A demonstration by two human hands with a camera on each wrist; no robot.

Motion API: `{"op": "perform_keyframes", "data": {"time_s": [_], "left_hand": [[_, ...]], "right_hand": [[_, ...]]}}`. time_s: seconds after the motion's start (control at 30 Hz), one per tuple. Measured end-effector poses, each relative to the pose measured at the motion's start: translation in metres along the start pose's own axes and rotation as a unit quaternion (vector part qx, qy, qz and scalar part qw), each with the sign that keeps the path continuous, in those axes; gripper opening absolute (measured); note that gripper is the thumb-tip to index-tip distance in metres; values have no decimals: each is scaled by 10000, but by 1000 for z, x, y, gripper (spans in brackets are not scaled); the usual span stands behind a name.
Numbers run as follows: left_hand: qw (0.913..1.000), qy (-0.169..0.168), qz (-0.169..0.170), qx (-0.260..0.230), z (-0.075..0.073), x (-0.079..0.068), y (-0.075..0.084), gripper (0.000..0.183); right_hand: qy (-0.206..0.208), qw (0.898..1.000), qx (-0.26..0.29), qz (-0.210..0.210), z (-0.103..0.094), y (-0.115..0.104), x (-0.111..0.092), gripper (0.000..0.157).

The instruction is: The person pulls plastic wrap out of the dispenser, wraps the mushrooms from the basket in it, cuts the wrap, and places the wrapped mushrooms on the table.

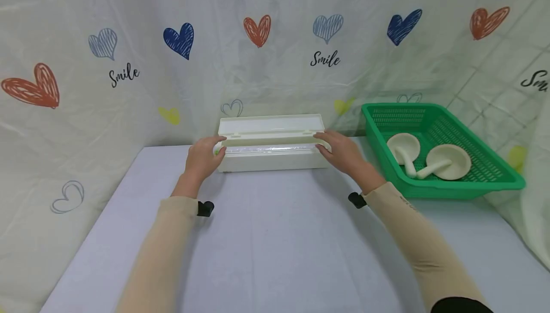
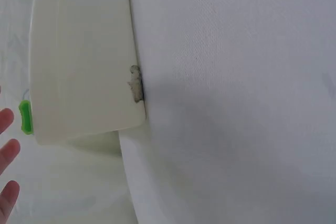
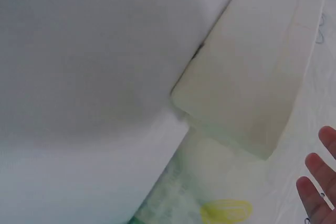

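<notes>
Pale sheeting (image 1: 283,79) printed with hearts and "Smile" hangs behind a white-covered table (image 1: 275,236) in the head view. Near its far edge we see a long white box (image 1: 272,162), its lid (image 1: 271,123) raised at the back and shiny clear film (image 1: 270,149) inside. Our left hand (image 1: 204,159) is at the left end, our right hand (image 1: 345,153) at the right, each with thumb and forefinger parted, not curled round anything; we cannot tell whether the fingertips touch the lid. Off to the right, a green basket (image 1: 429,189) holds two white handled pieces (image 1: 404,145).

From the left wrist we see the box's end, a scuffed mark (image 2: 136,85) on its lower edge and a green piece (image 2: 26,117) at its upper corner. Three fingertips (image 2: 9,153) show, separated and clear of the box wall.

From the right wrist we see the other end tilted across the view, with three uncurled fingers (image 3: 319,169) spread beyond it, and a yellow print (image 3: 226,211) on the sheeting below.
</notes>
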State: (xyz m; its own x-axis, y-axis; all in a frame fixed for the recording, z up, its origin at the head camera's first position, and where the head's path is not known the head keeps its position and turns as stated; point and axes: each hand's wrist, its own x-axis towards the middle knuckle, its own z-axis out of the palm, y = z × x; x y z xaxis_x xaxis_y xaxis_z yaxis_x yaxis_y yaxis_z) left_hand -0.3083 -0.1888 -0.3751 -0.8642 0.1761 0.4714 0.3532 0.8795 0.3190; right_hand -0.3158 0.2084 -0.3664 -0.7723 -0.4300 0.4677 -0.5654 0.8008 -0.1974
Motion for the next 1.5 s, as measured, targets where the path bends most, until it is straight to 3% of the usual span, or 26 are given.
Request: {"op": "perform_keyframes", "data": {"time_s": [0.23, 0.43, 0.6, 0.8, 0.93, 1.17, 1.5], "left_hand": [[9993, -246, -252, 111, 9, 3, -4, 27], [9979, -339, -344, 429, 17, 2, -3, 24], [9980, -251, -279, 512, 19, 3, 0, 21], [9956, -616, -408, 572, 14, 6, 1, 20], [9941, -778, -461, 598, 11, 10, 1, 21], [9936, -763, -492, 674, 12, 15, 3, 20], [9912, -839, -719, 735, 17, 17, 7, 19]], "right_hand": [[-192, 9986, 187, 461, 20, 3, 10, 31], [-350, 9976, 62, 602, 30, 7, 18, 27], [-271, 9979, -29, 581, 28, 8, 21, 26], [-597, 9966, -252, 511, 25, 9, 27, 26], [-793, 9939, -246, 726, 24, 9, 32, 25], [-1009, 9897, -167, 1004, 24, 9, 37, 23], [-813, 9880, -235, 1293, 26, 7, 35, 20]]}}
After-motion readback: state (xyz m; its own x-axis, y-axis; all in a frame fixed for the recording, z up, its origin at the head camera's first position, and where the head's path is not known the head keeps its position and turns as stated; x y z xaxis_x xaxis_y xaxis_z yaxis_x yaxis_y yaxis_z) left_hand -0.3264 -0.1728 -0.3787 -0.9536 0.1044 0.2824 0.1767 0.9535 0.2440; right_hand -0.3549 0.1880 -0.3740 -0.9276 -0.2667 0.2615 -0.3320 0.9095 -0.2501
